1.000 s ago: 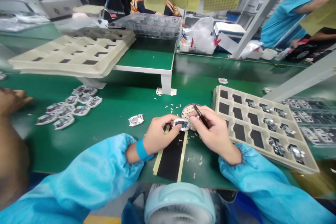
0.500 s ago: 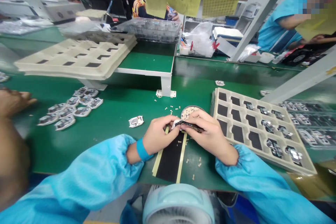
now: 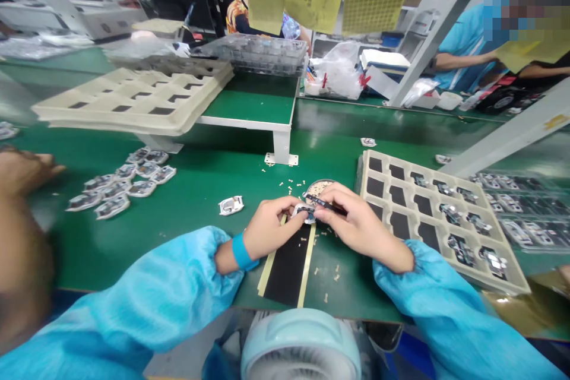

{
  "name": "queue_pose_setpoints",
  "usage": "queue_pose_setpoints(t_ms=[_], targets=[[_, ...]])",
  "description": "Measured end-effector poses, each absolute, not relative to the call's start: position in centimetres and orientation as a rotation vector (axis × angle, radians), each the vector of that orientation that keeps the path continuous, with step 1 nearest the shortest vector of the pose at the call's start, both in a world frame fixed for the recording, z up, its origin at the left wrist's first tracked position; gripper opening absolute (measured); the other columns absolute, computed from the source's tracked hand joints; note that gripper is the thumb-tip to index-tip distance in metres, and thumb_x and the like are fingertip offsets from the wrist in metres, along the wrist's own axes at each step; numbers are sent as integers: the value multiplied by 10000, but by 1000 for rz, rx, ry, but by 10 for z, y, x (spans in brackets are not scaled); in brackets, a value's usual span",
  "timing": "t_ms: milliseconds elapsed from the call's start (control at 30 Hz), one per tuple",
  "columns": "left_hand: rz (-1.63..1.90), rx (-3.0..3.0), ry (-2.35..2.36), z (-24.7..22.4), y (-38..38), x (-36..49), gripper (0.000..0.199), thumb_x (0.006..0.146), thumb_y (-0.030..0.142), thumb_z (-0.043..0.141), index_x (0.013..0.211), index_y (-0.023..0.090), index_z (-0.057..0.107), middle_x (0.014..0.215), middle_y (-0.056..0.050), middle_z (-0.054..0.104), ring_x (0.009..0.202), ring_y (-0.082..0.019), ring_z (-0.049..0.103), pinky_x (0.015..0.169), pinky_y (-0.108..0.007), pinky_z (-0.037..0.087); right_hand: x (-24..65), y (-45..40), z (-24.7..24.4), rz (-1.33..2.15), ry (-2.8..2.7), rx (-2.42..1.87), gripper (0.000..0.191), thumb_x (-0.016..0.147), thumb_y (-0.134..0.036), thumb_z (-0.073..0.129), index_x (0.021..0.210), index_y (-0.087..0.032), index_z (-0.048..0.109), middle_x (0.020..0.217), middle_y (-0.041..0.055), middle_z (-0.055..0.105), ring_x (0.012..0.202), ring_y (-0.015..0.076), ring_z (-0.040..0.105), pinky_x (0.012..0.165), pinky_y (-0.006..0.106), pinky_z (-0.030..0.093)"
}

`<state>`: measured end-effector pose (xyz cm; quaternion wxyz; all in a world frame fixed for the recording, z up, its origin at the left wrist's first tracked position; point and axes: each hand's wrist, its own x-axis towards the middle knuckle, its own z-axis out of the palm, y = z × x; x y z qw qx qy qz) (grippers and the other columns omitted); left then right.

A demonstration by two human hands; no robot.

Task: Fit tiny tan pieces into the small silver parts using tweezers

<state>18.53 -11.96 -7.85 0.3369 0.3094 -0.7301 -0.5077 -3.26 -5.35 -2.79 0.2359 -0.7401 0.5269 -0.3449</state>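
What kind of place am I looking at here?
Most likely an electronics assembly line. A green bench carries compartment trays of small parts and a loose pile; the left hand holds one part while the right hand works tweezers.

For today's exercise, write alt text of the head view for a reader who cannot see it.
A left hand pinches a small part while the right hand holds dark tweezers to it, over a green table. A beige tray lies right; loose parts lie left.

Bright even overhead light, glare on green table, blurred, warped edges
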Motion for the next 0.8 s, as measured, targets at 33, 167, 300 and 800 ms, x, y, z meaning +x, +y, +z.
queue_pose_setpoints(t_ms=[33, 167, 300, 800], targets=[[-1391, 822, -1874, -77, -120, 185, 297, 955, 398, 657, 968, 118, 757, 677, 5, 634, 595, -117, 490, 568, -256, 333, -35, -53, -24, -953, 1505, -2026, 241, 1033, -386, 589, 1069, -154, 646, 1129, 9, 616, 1086, -7, 571, 974, 132, 455], [-1662, 838, -1715, -75, -121, 182, 412, 906, 494, 691, 1006, 95, 712, 703, -47, 676, 625, -145, 594, 598, -227, 413, -48, -54, -18, -608, 1976, -2113, 351, 1078, -455, 459, 1122, -182, 675, 1115, 21, 619, 951, 27, 556, 791, 200, 367], [-1858, 815, -1526, -73, -122, 179, 472, 843, 531, 770, 985, 90, 677, 694, -70, 681, 618, -144, 634, 619, -200, 499, -45, -54, -22, -782, 1926, -2155, 272, 1061, -403, 512, 1145, -228, 703, 1107, -10, 642, 986, 10, 593, 843, 179, 427], [-1900, 664, -1428, -73, -119, 181, 419, 896, 465, 776, 1029, 76, 694, 737, -88, 701, 626, -144, 639, 617, -200, 527, -28, -54, -26, -1247, 1727, -2028, 83, 945, -220, 657, 1007, -170, 680, 998, -51, 669, 883, -70, 616, 789, 32, 475]])
